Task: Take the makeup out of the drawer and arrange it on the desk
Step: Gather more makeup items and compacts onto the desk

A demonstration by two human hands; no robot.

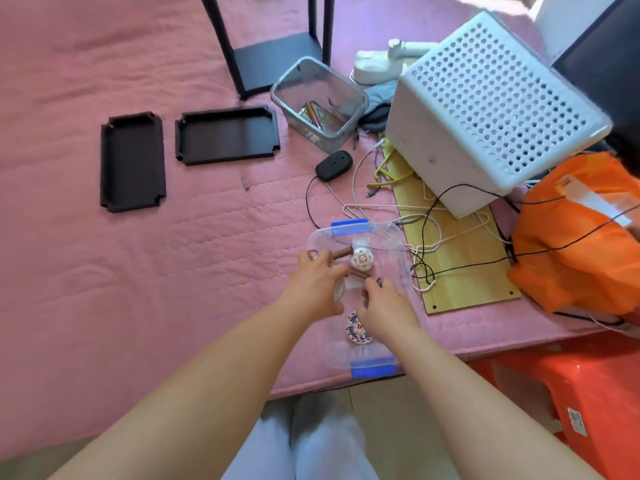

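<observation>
Head view: both hands were inside a clear plastic box (388,237) with blue clips, which sat on the pink quilted surface (173,254) near its front edge. The left hand (320,284) had its fingers curled down over the contents; whether it actually held the brown tube (343,253) at its fingertips could not be told. That tube lay just beyond the left fingertips, its long axis running left to right with the right end tilted slightly away. The right hand (384,304) was also curled, fingertips turned toward the left hand, and appeared to pinch something small and dark; the item could not be identified. A round patterned compact (361,260) lay just beyond both hands, to the right of the tube and nearer the left hand. A second patterned round piece (356,330) lay at the near end of the box, touching the right wrist area. Judgement: the makeup was not yet on the surface, and the left hand was better placed to lift the tube, gripping across its short axis. Two black trays (133,161) lay well apart to the far left.
</observation>
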